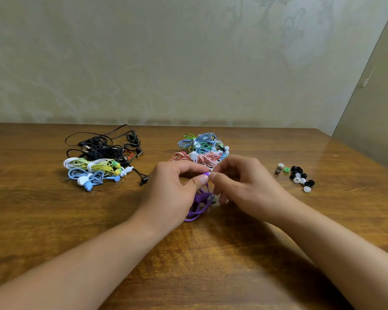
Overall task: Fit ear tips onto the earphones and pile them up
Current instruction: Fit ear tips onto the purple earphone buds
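My left hand [175,186] pinches the bud of a purple earphone [206,174] between thumb and fingers above the table's middle. Its purple cable [199,204] hangs in loops down to the wood. My right hand [240,182] meets it from the right, thumb and fingertips pinched at the bud's tip; whatever they hold is hidden. A pile of black, yellow, white and blue earphones [99,162] lies at the left. Another pile of blue, green and red-striped earphones [202,146] lies just behind my hands. Loose ear tips [298,175], black, white, green and grey, are scattered at the right.
The wooden table [54,220] runs to a patterned wall at the back. Its right edge slants near the ear tips, with a plain panel [372,108] beyond it.
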